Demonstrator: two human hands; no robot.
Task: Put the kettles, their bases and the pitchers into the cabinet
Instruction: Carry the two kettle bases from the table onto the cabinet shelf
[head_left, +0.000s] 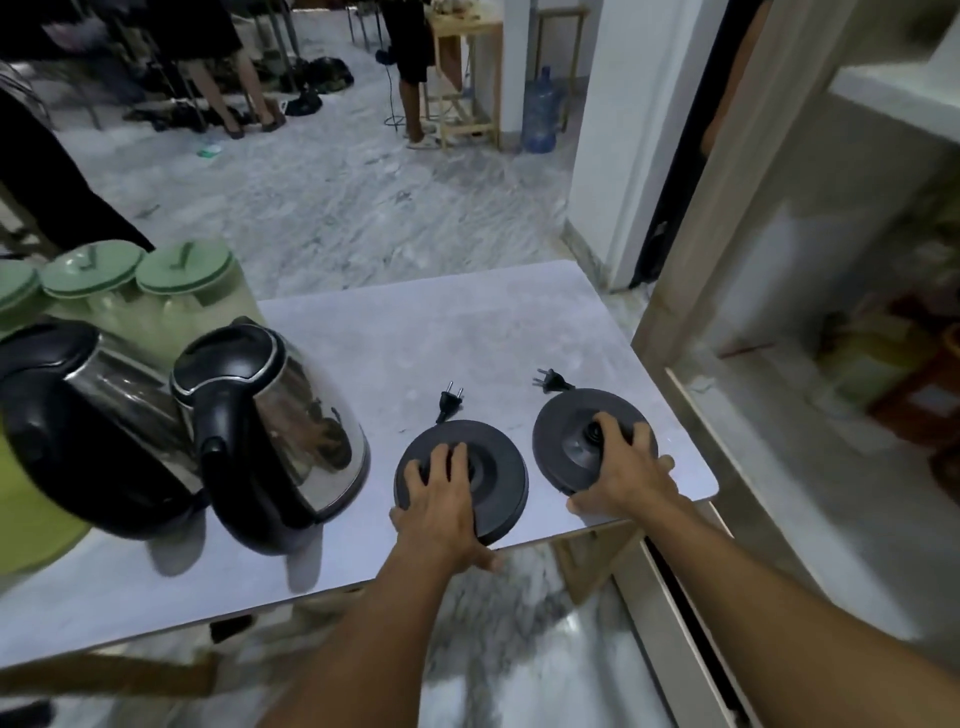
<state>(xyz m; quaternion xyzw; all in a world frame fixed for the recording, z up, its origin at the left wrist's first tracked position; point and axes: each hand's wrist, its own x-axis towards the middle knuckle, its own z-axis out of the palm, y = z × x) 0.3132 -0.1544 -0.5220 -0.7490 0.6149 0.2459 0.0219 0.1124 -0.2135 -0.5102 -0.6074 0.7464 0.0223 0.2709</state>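
1. The left hand is laid over the left base. Its fingers are spread on the top and its thumb is hooked at the near rim, so the base is gripped.
2. The right hand is set the same way on the right base, with curled fingers on top and the thumb at the near rim.
3. Both bases are seen on the table near its front edge, side by side and apart.
4. 1 plug is found just beyond the fingertips of each hand: the left plug and the right plug.
5. 2 kettles are stood to the left of the left hand: the near kettle just beside the left base, and the far kettle past it.
6. 3 pitchers with green lids are lined up behind the kettles, well away from the left hand.
7. The cabinet is seen open to the right of the right hand, past the table's corner.
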